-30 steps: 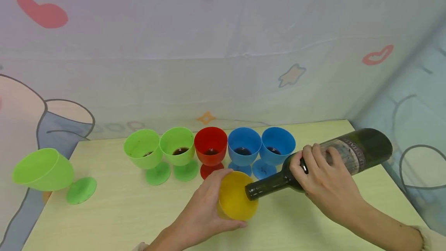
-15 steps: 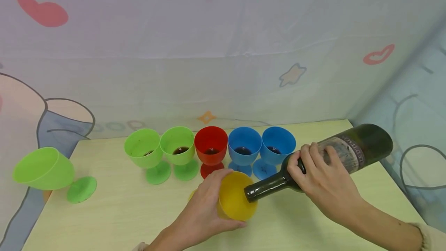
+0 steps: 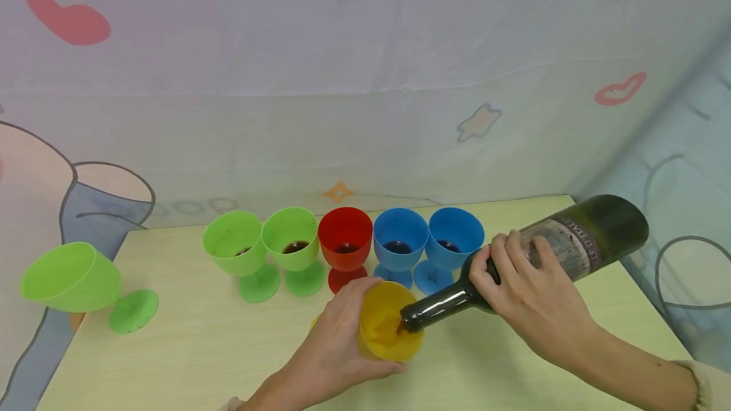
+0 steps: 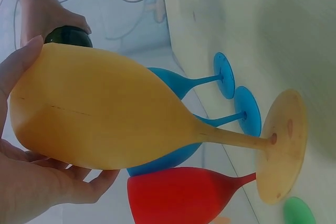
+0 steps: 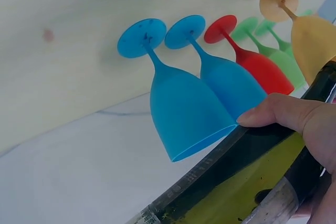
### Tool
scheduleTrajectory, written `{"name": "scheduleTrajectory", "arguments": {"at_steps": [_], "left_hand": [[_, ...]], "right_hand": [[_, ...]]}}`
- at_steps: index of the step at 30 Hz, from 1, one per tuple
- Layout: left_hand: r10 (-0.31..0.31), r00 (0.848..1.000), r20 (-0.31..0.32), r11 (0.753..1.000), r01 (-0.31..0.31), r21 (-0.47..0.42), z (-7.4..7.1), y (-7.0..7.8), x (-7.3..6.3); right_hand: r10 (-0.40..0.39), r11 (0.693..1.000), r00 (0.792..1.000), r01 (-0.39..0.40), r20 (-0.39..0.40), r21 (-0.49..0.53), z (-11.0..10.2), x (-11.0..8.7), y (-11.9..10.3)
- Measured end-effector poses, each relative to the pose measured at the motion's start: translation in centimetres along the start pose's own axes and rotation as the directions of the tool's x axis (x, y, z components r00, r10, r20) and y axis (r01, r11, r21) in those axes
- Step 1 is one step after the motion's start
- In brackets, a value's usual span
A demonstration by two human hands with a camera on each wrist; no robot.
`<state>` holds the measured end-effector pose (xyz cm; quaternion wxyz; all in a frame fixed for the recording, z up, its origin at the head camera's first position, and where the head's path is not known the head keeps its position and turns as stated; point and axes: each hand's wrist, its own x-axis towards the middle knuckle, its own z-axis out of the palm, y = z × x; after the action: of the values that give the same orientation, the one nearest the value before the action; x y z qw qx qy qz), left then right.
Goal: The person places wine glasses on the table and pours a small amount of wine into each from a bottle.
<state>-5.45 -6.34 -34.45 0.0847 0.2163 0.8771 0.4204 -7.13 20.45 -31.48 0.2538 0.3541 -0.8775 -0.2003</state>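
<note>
My left hand [image 3: 337, 341] grips a yellow goblet [image 3: 379, 335] round its bowl; the goblet's stem and round foot show in the left wrist view. My right hand [image 3: 537, 297] holds a dark green wine bottle [image 3: 608, 233] by its shoulder, tilted with the neck down to the left. The bottle's mouth lies at the right side of the goblet's rim, and dark reddish liquid runs from it into the bowl. Behind stand two blue goblets [image 3: 400, 240], a red goblet [image 3: 345, 240] and two green goblets [image 3: 291, 240], each with a little dark liquid in it.
At the left edge of the pale wooden table [image 3: 188, 347] stands another green goblet [image 3: 74, 278], apart from the row. A light cloth backdrop [image 3: 365, 81] with printed shapes hangs behind the table and along the right side.
The bottle's base has risen, so it tilts more steeply. Liquid now shows running into the yellow goblet, where none showed before. The left hand and the row of goblets stay in place.
</note>
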Motion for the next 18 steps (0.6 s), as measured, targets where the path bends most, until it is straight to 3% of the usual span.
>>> {"name": "scheduleTrajectory", "arguments": {"at_steps": [18], "left_hand": [[0.009, 1.000, 0.006, 0.999, -0.009, -0.041, 0.09, -0.16, -0.12]], "right_hand": [[0.001, 1.000, 1.000, -0.001, -0.014, 0.005, -0.42, -0.01, 0.08]]}}
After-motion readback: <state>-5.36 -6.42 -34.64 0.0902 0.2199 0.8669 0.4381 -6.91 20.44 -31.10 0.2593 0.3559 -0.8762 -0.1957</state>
